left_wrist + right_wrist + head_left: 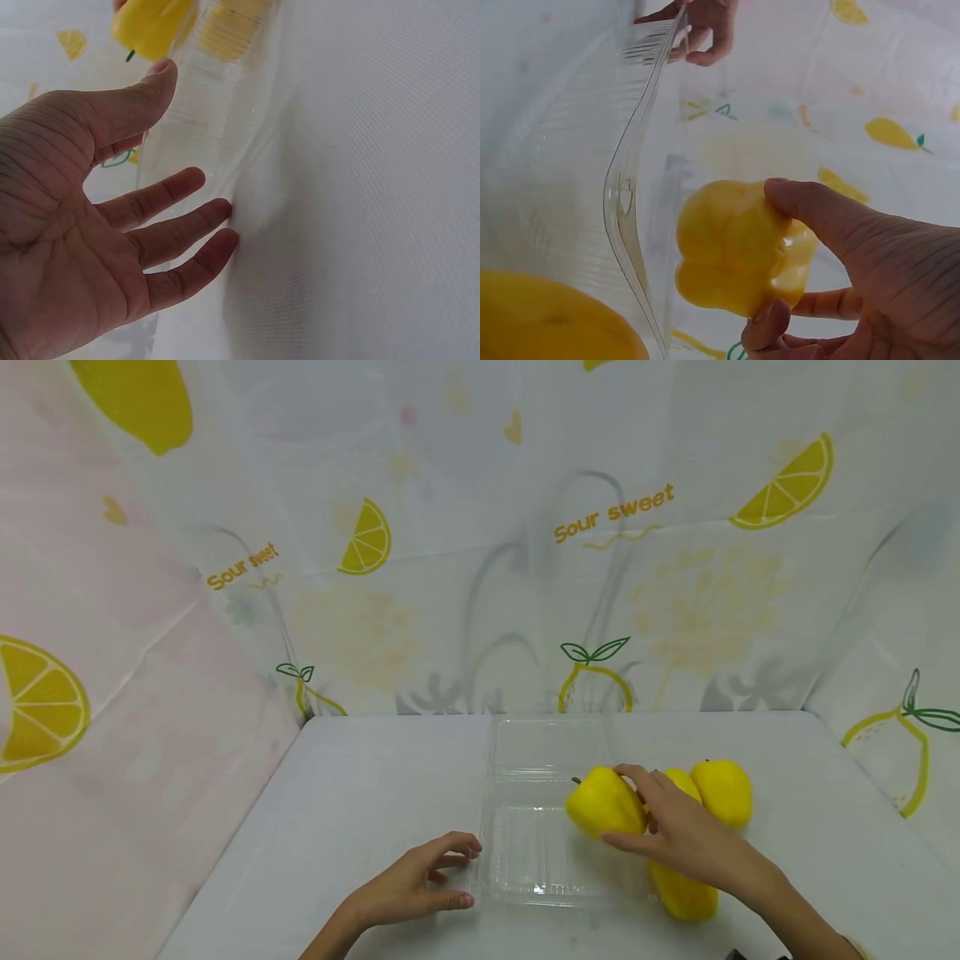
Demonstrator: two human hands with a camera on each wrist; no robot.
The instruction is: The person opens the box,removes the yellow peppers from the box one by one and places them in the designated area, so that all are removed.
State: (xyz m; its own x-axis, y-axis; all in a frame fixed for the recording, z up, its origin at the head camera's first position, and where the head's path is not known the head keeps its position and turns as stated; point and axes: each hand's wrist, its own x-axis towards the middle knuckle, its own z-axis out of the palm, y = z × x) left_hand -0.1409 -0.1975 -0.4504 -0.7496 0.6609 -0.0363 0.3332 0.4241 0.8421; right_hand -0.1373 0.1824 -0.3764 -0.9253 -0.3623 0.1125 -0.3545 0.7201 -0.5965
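In my right hand [678,827] I grip a yellow bell pepper [603,803] between thumb and fingers, above the right side of a clear plastic clamshell box [525,852]. The right wrist view shows the lobed end of this bell pepper [739,247] just beyond the box rim. My left hand [416,881] is beside the box's left edge, its fingers loosely bent and holding nothing. In the left wrist view the fingertips of the left hand [112,217] are close to the box wall; whether they touch it I cannot tell. The box lid [551,745] lies folded back, away from me.
More yellow bell peppers lie right of the box: one at the back [723,793], another in front [686,893], and one partly hidden behind my right hand. A white table [375,777] carries everything. Lemon-printed curtains [450,610] stand behind and at both sides.
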